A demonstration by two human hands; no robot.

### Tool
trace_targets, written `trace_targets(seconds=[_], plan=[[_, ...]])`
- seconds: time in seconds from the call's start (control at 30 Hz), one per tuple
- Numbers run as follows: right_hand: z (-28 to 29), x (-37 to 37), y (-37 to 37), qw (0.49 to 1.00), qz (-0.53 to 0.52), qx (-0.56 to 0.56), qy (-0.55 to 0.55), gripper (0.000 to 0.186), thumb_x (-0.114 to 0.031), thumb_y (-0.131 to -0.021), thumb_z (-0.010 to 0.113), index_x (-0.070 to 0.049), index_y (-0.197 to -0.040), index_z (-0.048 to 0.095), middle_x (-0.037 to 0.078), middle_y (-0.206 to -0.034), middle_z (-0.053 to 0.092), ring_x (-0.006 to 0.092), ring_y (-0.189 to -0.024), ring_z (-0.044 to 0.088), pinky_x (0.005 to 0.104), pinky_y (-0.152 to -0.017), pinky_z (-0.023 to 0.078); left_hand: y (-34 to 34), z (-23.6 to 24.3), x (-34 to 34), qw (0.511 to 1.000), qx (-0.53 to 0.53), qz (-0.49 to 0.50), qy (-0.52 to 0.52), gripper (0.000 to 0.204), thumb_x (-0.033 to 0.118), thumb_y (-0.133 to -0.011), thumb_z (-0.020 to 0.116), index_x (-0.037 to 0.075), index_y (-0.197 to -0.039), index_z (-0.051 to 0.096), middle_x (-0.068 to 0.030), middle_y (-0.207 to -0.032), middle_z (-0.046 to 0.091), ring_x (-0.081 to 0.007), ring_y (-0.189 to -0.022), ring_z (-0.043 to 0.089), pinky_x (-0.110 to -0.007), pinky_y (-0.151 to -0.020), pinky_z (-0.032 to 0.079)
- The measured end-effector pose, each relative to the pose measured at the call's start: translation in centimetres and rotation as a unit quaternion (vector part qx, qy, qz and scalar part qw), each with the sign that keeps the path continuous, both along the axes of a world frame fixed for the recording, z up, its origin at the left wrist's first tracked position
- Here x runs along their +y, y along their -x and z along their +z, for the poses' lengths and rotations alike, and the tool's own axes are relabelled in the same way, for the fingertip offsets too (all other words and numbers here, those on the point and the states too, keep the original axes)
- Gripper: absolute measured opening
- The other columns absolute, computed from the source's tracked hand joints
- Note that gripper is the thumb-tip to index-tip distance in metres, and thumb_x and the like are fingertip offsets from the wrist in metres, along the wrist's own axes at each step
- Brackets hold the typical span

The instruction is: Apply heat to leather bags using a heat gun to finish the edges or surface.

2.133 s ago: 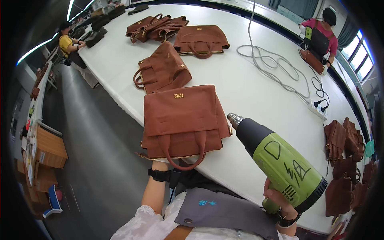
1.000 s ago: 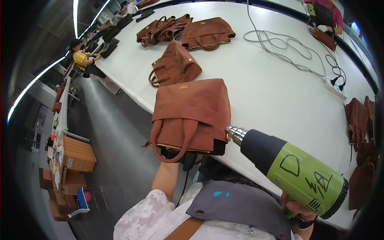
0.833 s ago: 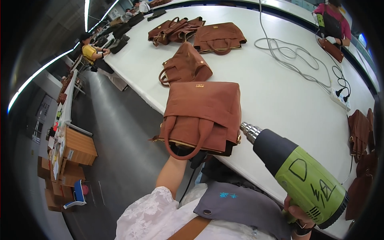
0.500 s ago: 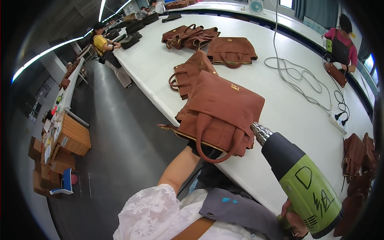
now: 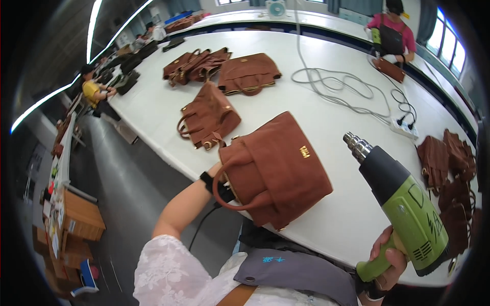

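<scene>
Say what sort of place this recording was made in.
Probably a leather-goods workshop: several brown bags of similar style, a long white table, and a green heat gun, with a person in pink at work farther off.

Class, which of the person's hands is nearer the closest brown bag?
Left. Left hand reaches into the brown bag, its fingers hidden; the right hand is apart, to the bag's right, gripping the green heat gun.

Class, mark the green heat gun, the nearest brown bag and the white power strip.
Green heat gun [image 5: 409, 205], head view, on its housing.
Nearest brown bag [image 5: 278, 172], head view, on its broad face.
White power strip [image 5: 405, 131], head view, on its casing.
</scene>
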State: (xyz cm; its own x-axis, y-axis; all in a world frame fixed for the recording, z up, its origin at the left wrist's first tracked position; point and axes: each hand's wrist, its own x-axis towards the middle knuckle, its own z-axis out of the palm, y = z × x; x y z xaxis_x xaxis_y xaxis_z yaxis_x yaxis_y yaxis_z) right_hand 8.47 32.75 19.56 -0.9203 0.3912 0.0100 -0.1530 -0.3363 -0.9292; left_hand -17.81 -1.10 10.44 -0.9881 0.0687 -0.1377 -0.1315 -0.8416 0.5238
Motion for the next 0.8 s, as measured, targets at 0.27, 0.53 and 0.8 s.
trace_targets(seconds=[0.27,0.53,0.8], plan=[[-2.6,1.2,-2.3,0.993,-0.064,-0.071,0.070,0.055,-0.012,-0.063,0.059,0.011,-0.111,0.045,0.018,-0.081,0.053,0.0214,-0.054,0.053,0.0285,-0.045,0.045,-10.0,-3.8,-4.6,0.987,-0.080,-0.132,0.041,0.043,0.033,-0.098,0.033,0.007,-0.133,0.037,-0.0101,-0.133,0.043,-0.0276,-0.123,0.040,-0.041,-0.102,0.036],[-4.3,3.5,-1.6,0.990,0.036,-0.098,0.099,0.054,-0.011,-0.064,0.065,0.009,-0.110,0.048,0.017,-0.082,0.055,0.0218,-0.057,0.055,0.0300,-0.048,0.046,-7.4,-2.0,-3.7,0.882,-0.073,-0.103,0.454,0.038,0.018,-0.090,0.056,0.002,-0.123,0.047,-0.0087,-0.115,0.057,-0.0188,-0.102,0.057,-0.032,-0.089,0.048],[-7.0,4.0,-2.1,0.965,0.210,-0.137,0.077,0.052,-0.010,-0.064,0.068,0.009,-0.109,0.049,0.016,-0.081,0.055,0.0221,-0.056,0.057,0.0295,-0.046,0.048,4.1,-2.4,-6.9,0.641,-0.059,-0.231,0.730,0.024,0.026,-0.088,0.058,0.004,-0.098,0.062,0.0031,-0.072,0.059,-0.0058,-0.055,0.049,-0.022,-0.045,0.039]])
